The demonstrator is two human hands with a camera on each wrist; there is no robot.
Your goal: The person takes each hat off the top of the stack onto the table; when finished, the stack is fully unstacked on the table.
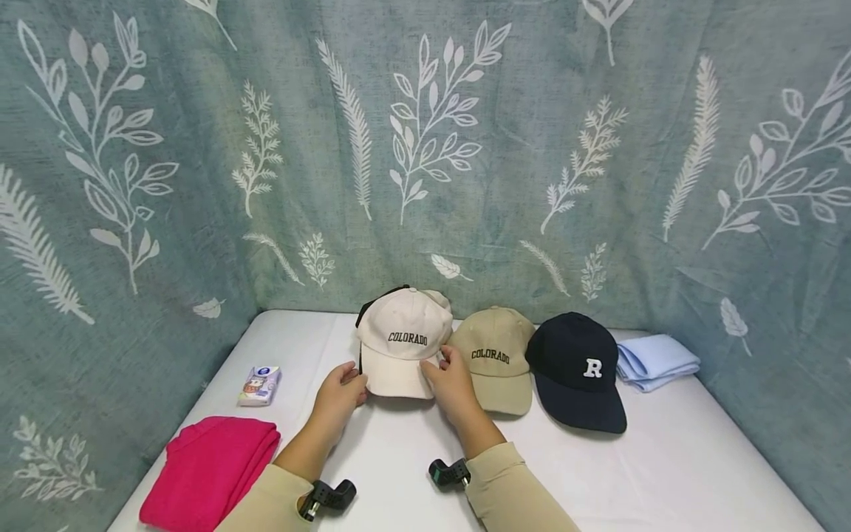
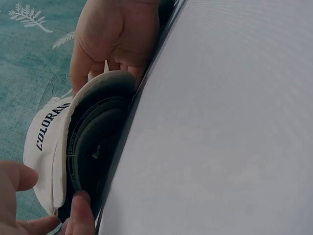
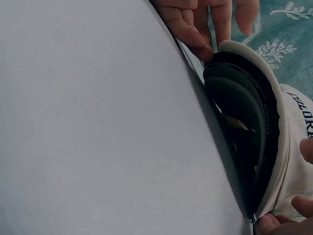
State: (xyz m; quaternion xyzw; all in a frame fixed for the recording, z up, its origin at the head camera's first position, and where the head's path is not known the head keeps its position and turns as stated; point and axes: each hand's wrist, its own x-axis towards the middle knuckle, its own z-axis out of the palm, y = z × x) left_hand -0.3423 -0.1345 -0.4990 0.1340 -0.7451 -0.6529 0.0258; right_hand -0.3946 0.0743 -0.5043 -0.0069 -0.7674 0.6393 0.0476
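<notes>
A white baseball cap (image 1: 404,325) lettered COLORADO sits upright at the front of a stack, with dark and pale cap edges showing behind it. My right hand (image 1: 455,380) pinches the right side of its brim, thumb on the outer face. At the brim's left edge is my left hand (image 1: 337,399), fingertips right at it and the thumb held off. Seen from below in the left wrist view, a dark brim (image 2: 102,105) nests under the white one. A khaki cap (image 1: 495,355) stands close on the right, then a navy cap (image 1: 577,362) with a white R.
A folded light blue cloth (image 1: 654,360) lies beyond the navy cap. On the left are a small tissue pack (image 1: 259,386) and a folded pink garment (image 1: 209,469). Everything rests on a white-covered table (image 1: 392,473), with leaf-patterned curtains (image 1: 299,148) at the back and sides.
</notes>
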